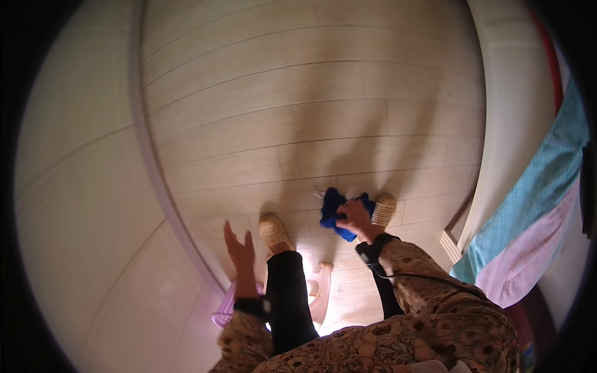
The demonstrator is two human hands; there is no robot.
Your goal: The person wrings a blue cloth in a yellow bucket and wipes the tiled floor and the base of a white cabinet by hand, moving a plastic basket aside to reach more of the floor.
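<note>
A crumpled blue cloth (332, 204) hangs or lies between my feet, nearer the right one; I cannot tell whether it touches the floor. My right hand (357, 219) grips it from above with the fingers curled in. A small whitish bit, perhaps a tag, shows at the cloth's left edge. My left hand (239, 250) is held out to the left, beside my left leg, with fingers apart and nothing in it. Each wrist wears a dark band, and a thin black cable runs along my right sleeve (416, 267).
Woven slippers (274, 231) are on my feet. A pale pink stool (322, 289) stands below me, partly hidden by my leg. Near my left forearm is a purple basket (222, 316). A pale wall (93, 180) bounds the left; blue-and-pink fabric (528, 214) hangs at right.
</note>
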